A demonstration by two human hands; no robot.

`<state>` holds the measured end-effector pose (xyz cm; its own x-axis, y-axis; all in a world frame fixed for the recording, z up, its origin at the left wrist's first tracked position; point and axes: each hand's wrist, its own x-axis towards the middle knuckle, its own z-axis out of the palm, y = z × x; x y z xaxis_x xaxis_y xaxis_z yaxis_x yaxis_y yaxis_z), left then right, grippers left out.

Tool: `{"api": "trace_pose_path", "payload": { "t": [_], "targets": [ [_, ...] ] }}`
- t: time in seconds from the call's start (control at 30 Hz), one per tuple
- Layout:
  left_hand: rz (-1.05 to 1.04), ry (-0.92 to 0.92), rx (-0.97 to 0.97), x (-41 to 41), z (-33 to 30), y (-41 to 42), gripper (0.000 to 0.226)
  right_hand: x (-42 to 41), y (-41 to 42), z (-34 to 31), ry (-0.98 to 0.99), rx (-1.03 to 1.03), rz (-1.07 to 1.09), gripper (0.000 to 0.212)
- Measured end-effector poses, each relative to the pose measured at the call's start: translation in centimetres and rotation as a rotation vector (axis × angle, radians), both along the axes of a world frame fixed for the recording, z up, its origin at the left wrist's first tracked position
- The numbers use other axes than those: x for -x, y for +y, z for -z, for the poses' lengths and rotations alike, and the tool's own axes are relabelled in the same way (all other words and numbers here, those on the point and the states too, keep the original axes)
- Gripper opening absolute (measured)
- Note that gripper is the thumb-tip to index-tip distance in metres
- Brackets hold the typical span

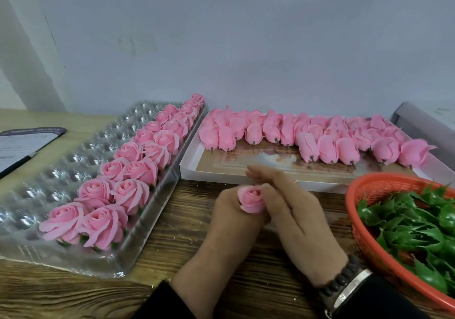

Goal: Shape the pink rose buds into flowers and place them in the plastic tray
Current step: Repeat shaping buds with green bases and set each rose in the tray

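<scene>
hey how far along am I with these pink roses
Done: two rows of opened roses fill the plastic tray's right side. In hand: the left hand and right hand hold one bud. Left: many closed buds in the white box; most tray cups empty.

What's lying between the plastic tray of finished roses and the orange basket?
In the head view, both hands, left hand and right hand, working one pink rose bud, over bare wooden table between plastic tray and orange basket.
</scene>
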<state>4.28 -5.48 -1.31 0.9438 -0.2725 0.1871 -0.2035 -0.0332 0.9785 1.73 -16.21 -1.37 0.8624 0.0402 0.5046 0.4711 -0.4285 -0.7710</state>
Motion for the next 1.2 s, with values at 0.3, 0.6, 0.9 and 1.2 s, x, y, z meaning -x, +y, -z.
{"api": "trace_pose_path", "payload": {
  "t": [0.3,0.6,0.9,1.2],
  "targets": [
    [-0.194,0.285,0.544,-0.3,-0.1,-0.1,0.038,-0.6,0.9,1.0,0.104,-0.077,0.054,0.038],
    [-0.001,0.388,0.595,0.8,-0.2,-1.0,0.049,-0.5,1.3,0.9,0.087,-0.003,0.119,0.042],
    [-0.036,0.268,0.415,0.5,0.0,-0.8,0.065,-0.7,0.9,0.2,0.208,-0.327,0.077,0.03],
    [-0.266,-0.115,-0.136,-0.2,-0.7,0.6,0.053,-1.1,0.7,0.5,0.239,-0.355,0.054,0.028]
  ]
}}
